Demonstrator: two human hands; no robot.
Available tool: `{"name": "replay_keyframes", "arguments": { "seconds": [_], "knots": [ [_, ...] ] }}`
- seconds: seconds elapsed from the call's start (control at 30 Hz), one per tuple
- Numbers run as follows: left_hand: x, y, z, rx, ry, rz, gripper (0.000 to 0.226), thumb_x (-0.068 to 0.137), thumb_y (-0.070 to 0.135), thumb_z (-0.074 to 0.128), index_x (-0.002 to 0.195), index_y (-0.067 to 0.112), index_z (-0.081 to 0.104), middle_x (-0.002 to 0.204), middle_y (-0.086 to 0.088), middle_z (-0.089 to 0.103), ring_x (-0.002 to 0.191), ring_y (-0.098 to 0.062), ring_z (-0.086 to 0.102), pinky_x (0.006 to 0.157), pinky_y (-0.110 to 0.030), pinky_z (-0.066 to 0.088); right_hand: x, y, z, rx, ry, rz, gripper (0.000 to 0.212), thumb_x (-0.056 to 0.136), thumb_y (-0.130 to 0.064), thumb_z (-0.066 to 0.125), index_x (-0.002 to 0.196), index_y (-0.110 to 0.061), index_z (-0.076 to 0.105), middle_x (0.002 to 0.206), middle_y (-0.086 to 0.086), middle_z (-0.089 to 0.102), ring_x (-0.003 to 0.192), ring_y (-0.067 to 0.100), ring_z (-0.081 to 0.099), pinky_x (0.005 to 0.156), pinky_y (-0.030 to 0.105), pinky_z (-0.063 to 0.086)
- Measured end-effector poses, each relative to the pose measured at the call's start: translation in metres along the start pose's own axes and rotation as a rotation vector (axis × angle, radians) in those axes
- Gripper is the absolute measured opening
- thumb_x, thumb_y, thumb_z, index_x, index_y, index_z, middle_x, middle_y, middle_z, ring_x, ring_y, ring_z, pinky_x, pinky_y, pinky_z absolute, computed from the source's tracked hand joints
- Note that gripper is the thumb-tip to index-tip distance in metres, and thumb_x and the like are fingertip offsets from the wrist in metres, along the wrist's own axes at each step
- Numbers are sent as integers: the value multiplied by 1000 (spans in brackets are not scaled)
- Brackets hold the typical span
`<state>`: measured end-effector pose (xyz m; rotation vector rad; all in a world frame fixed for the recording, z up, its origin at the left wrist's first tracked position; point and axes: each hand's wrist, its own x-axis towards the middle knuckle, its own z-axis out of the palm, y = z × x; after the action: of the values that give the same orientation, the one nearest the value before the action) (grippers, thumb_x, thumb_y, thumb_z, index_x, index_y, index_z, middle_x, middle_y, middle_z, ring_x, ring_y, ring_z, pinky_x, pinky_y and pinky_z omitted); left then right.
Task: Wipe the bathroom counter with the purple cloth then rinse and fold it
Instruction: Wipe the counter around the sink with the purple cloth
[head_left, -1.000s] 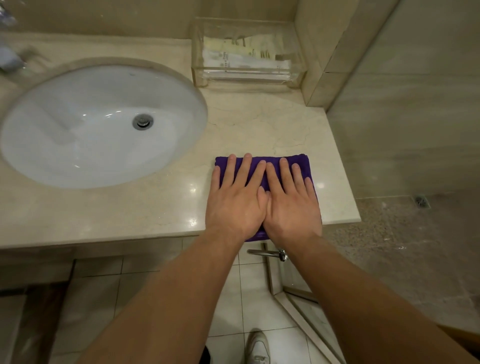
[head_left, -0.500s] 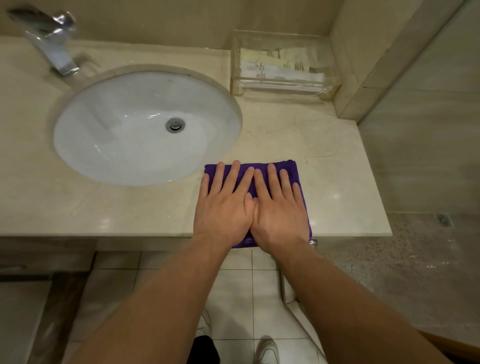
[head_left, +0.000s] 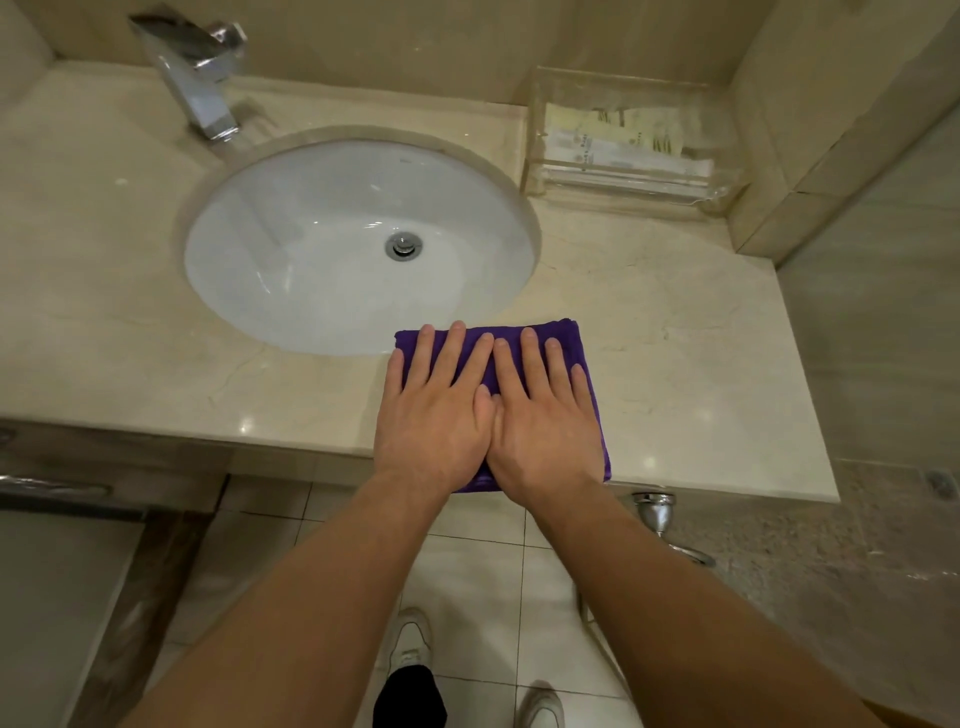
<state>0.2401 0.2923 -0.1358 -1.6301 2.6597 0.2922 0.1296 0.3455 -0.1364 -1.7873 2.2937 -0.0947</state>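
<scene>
Beige stone surface, sink set in at left. The folded purple cloth lies directly under my hands, long axis front to back, near end at the front edge, far corner just beside the sink rim. My left hand and right hand press it flat (fingers straight, nothing gripped). Open room lies rightward

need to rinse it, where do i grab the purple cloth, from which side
Probably the purple cloth by its near right corner, from the front: left hand and right hand press it flat, but that corner reaches the counter edge, so fingers slip under.
</scene>
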Motion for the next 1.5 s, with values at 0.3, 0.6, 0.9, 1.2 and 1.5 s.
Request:
{"name": "replay_keyframes", "arguments": {
  "seconds": [0.3,0.6,0.9,1.2,1.5],
  "knots": [
    [-2,12,3,65,35,-32,72,86,44,-9,156,36,4,166,2,1,152,-24,-6,122,-46,-2,-5,13,-7,68,-3,-67,59,106,-40,17,159,-25,-5,167,2,-10,152,21,-14,121,38,-10],
    [-5,51,13,70,46,-44,65,92,45,0,156,34,7,166,1,4,152,-24,-4,122,-48,0,-18,51,-14,76,7,-77,59,106,-40,18,159,-27,-5,167,0,-9,153,20,-13,121,37,-10],
    [-8,112,22,80,44,29,68,91,45,-1,156,33,11,165,0,7,152,-26,-1,122,-50,1,-43,107,-21,54,32,-19,58,106,-40,18,159,-28,-4,167,-1,-8,152,19,-13,119,35,-13],
    [-3,144,26,96,14,154,66,92,45,0,156,34,7,166,2,4,152,-25,-5,122,-48,-2,-63,136,-24,80,54,98,58,106,-39,18,158,-28,-5,166,-1,-9,152,18,-13,120,37,-12],
    [3,144,24,43,-3,186,64,94,47,1,157,33,4,166,0,-2,151,-24,-10,122,-45,-5,-56,141,-25,99,102,131,66,96,-41,6,158,-23,18,166,5,9,153,20,-1,121,37,-6]
  ]
}}
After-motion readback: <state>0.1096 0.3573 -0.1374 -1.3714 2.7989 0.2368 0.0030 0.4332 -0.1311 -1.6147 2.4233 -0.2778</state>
